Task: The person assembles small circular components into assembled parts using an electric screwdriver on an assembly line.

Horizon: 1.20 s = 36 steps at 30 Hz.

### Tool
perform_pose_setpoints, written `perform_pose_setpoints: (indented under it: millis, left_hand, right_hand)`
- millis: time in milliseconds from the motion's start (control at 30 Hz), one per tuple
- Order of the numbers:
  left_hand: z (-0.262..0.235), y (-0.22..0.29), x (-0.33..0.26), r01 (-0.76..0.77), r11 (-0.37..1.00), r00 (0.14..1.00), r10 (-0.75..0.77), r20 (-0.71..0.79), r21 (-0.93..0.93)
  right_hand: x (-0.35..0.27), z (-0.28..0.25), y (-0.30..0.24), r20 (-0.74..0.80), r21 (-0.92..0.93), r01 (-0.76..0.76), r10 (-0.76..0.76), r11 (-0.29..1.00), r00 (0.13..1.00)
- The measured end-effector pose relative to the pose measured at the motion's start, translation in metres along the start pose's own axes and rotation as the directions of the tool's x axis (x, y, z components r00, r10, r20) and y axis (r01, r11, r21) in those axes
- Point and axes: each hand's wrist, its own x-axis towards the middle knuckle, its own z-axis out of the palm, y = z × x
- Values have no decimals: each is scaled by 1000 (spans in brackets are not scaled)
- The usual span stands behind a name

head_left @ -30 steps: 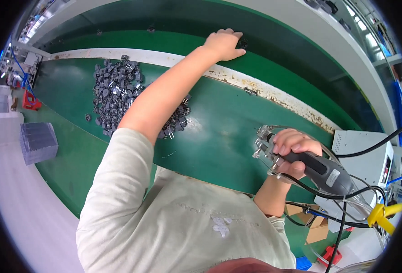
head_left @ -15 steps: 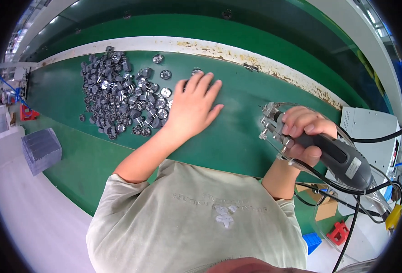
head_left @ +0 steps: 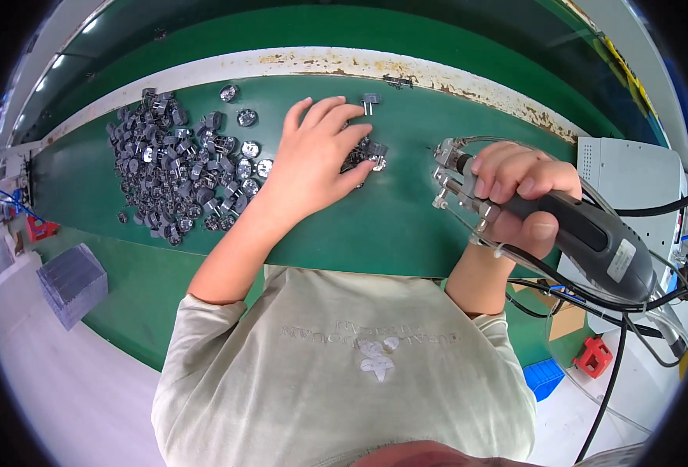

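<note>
My left hand [head_left: 313, 159] is over the green tabletop with its fingers spread. Its fingertips and thumb touch a small cluster of dark grey pieces [head_left: 377, 153], partly hidden beneath the hand. Just beyond the fingers lies a single grey piece with two metal pins [head_left: 370, 100]. To the hand's left spreads a big pile of small round dark grey pieces with shiny metal faces and pins [head_left: 169, 167]. Wrapped in my right hand [head_left: 527, 191] is a dark grey hand-held power tool [head_left: 605, 245]. Its metal head, fitted with clear tubes, points left above the table.
A rust-marked white ledge [head_left: 313, 58] runs along the table's far side. At the right stands a light grey machine box [head_left: 620, 171], with black cables [head_left: 616, 373] near it. A grey block-shaped stack [head_left: 71, 284] stands low at the left; a blue bin [head_left: 544, 379] is at lower right.
The view has shifted a little. My left hand has moved right relative to the pile, and a cluster of pieces now shows by its thumb. The tool stays in my right hand.
</note>
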Motion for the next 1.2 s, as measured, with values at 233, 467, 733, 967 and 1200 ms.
perform_pose_setpoints:
  millis: [233,467,733,967,1200]
  left_hand:
    - [7,19,16,-129,992,984,129,123,-10]
    - [13,18,47,-57,998,998,57,17,-2]
    - [11,-26,27,17,988,999,-24,-44,-156]
    - [-3,-41,26,88,993,980,-101,-169,-82]
    - [14,11,35,-195,974,981,193,-27,-111]
  right_hand:
    - [0,-2,5,21,42,9,-10,999,1000]
    - [-2,-6,5,8,39,28,-28,999,1000]
    - [0,-7,1,-6,38,15,-14,999,1000]
    - [2,0,1,-4,36,-6,6,999,1000]
    - [13,25,-22,-183,-149,-43,15,988,983]
